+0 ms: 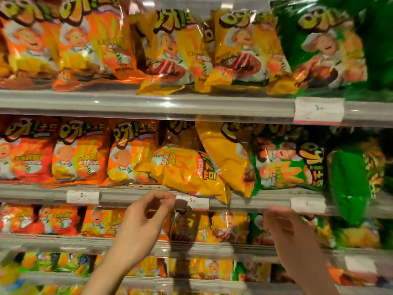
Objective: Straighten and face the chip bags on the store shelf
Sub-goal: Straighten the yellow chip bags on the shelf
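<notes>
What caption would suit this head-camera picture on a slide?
Two bare hands, left hand and right hand, reach toward a toppled yellow chip bag lying sideways on the grey middle shelf.

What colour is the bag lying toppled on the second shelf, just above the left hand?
Yellow, the toppled bag, seen in the head view.

Orange bags (80,152), yellow bags (187,173), green bags (348,184).

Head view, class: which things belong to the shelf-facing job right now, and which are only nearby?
Job:
toppled yellow bag
leaning yellow bag
sideways green bag
left hand
right hand

Nearby:
upright orange bags
price tags
top-shelf bags
</notes>
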Motion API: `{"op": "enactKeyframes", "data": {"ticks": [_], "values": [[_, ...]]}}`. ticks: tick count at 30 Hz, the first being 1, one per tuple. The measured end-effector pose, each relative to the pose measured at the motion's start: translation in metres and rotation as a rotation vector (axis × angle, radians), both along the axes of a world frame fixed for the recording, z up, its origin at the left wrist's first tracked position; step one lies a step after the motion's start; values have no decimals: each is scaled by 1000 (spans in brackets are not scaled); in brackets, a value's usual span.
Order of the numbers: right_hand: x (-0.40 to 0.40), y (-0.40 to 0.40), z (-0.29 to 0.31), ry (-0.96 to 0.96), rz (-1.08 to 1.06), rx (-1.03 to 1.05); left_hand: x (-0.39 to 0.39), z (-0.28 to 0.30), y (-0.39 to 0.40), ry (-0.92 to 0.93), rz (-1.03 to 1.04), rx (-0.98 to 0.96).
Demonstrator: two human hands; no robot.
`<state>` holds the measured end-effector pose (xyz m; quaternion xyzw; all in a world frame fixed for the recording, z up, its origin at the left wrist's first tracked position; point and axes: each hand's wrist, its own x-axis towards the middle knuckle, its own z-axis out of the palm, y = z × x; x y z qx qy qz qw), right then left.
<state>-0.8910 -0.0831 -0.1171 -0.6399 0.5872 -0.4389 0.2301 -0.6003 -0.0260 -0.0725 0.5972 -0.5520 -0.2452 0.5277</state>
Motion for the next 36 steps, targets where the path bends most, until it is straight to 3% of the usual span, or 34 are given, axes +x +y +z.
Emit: {"op": "enactKeyframes", "data": {"ticks": [8, 12, 14, 20, 29, 32, 36], "values": [[27, -20, 63, 115, 26, -213, 26, 40, -36, -254, -21, -217], [58, -46, 86, 332, 52, -245, 49, 42, -65, -523, 68, -361], [73, -58, 88, 369, 74, -212, 57, 43, -82, -643, 69, -339], [92, -73, 73, 333, 42, -124, 57, 62, -130, -1028, -176, -101], [84, -71, 63, 218, 75, -158, 35, 102, -176, -1040, -411, 522], [77, -72, 62, 189, 82, -144, 25, 105, -177, -1021, -451, 526], [70, -74, 66, 112, 75, -121, 22, 103, -167, -988, -389, 365]]}}
